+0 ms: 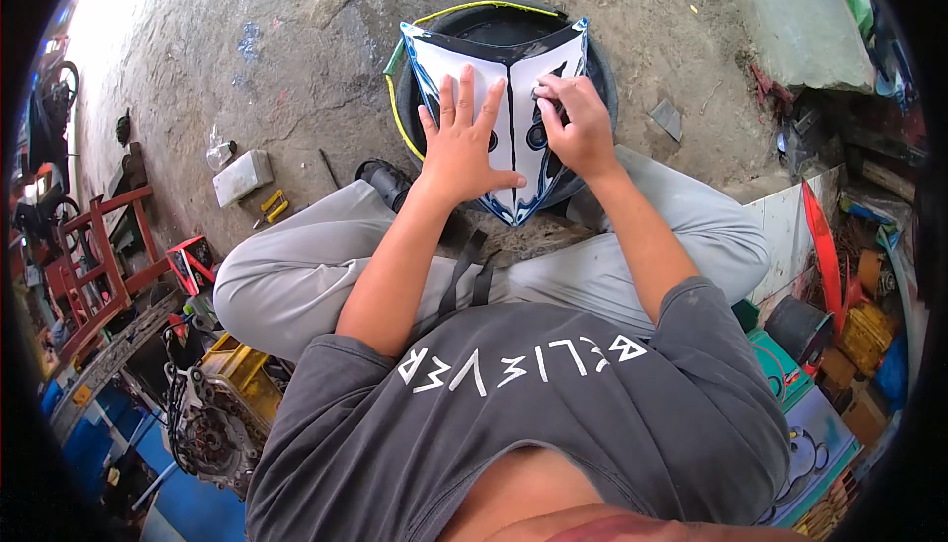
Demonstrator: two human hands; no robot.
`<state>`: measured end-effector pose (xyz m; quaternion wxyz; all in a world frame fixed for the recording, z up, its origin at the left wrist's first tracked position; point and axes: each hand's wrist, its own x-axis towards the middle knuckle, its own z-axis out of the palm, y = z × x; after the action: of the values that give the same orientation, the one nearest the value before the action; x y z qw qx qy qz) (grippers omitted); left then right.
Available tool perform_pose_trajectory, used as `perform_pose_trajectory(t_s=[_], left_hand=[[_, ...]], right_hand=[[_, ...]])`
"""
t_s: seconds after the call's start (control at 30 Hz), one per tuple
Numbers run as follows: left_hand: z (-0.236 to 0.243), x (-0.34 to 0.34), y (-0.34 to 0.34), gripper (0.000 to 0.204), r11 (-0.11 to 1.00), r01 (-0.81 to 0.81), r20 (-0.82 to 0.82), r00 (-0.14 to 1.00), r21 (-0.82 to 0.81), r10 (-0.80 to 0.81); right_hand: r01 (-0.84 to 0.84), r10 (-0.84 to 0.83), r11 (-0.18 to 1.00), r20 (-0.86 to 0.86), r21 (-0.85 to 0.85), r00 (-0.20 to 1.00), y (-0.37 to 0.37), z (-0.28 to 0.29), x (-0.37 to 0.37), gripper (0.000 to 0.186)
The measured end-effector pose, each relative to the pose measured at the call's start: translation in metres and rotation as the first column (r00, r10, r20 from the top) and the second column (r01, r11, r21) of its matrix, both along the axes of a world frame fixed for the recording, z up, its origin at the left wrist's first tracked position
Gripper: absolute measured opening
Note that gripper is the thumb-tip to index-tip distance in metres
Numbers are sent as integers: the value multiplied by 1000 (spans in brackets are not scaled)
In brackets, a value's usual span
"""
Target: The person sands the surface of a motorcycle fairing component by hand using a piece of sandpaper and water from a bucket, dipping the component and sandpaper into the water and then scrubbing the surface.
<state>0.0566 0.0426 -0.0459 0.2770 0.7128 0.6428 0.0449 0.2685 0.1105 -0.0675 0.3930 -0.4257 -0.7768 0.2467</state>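
A pointed fairing panel [449, 60], white with black and blue markings, lies in front of me with its tip toward my body. My left hand [460, 147] rests on the panel's left side, fingers spread, holding nothing. Over the right side, my right hand [581, 127] has its fingertips drawn together against the surface beside a black marking. Whatever may be between those fingertips is too small to make out. Beneath the panel is a round black tub-like thing [605, 103], with a yellow-green strip [484, 5] along its rim.
Left of my knee are a pale block [242, 178] and yellow-handled pliers [276, 208]. A flat grey piece [667, 119] lies on the concrete at right. An engine part [212, 428] and yellow crate [242, 374] stand behind my left side; a green case [780, 369] is at right.
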Motion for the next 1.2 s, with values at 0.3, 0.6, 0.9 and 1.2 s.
perform_pose_trajectory(t_s=[0.3,0.6,0.9,1.2], left_hand=[[0,1,-1,149,1000,-5,13,1000,25,5],[-2,1,-1,150,1000,-10,21,1000,30,9],[-1,1,-1,150,1000,-8,26,1000,28,7],[-3,1,-1,150,1000,-5,17,1000,28,5]], right_hand=[[-61,54,995,89,73,995,-2,1,-1,40],[-15,14,999,29,42,999,-1,0,-1,32],[-10,-1,992,82,128,997,0,-5,4,25],[-13,-3,990,113,143,994,0,-10,5,25]])
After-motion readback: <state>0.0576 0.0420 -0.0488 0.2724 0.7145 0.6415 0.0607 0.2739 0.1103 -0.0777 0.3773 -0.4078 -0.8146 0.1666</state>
